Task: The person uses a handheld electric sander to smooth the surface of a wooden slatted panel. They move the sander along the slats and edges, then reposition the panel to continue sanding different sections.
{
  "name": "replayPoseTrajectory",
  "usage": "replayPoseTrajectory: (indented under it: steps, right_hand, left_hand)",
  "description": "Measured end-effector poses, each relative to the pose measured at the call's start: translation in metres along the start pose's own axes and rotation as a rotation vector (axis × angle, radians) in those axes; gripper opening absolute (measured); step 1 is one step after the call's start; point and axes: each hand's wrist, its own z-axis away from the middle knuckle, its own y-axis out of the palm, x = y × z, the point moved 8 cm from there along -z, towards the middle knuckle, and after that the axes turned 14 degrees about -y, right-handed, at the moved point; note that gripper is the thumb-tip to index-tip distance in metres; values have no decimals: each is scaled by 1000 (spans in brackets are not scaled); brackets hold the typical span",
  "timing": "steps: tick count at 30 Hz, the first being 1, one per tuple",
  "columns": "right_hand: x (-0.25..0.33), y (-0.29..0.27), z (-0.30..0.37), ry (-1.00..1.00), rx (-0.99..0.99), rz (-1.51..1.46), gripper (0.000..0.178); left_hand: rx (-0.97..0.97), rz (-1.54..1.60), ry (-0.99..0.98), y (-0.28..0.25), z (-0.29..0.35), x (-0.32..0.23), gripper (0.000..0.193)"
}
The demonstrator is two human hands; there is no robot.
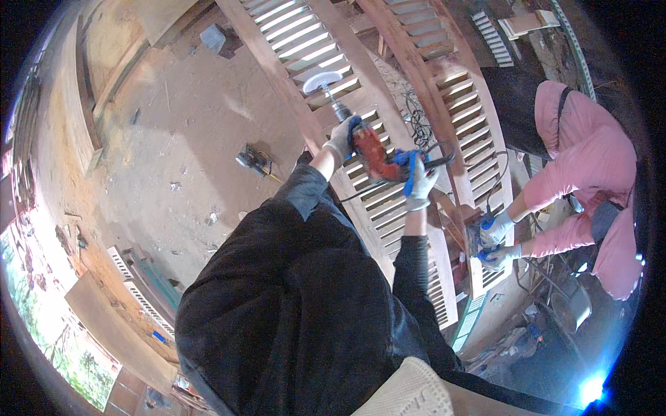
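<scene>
A red electric drill [372,149] with a pale round sanding disc [322,81] on its shaft is held over a louvered wooden shutter [316,119]. The disc lies at the slats, though I cannot tell whether it touches them. My left hand [340,141], in a white and blue work glove, is closed round the front of the drill, behind the chuck. At its rear end my right hand [420,182], gloved alike, grips the handle. A dark power cord trails near that hand.
Beside it stands a second louvered shutter [466,114]. To the right, a co-worker in pink [583,173] presses a dark tool [474,237] on it with gloved hands. Another corded tool [254,159] lies on the dusty floor [180,132]. Tangled cable [418,121] hangs between the shutters.
</scene>
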Motion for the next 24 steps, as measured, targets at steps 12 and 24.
replayPoseTrajectory:
  steps: [12,24]
  right_hand:
    - [41,25,-78,66,168,213,11]
    - [70,-13,15,-155,-107,-176,3]
  left_hand:
    - [438,184,-144,86,-5,11,22]
    - [201,-59,44,61,32,16,21]
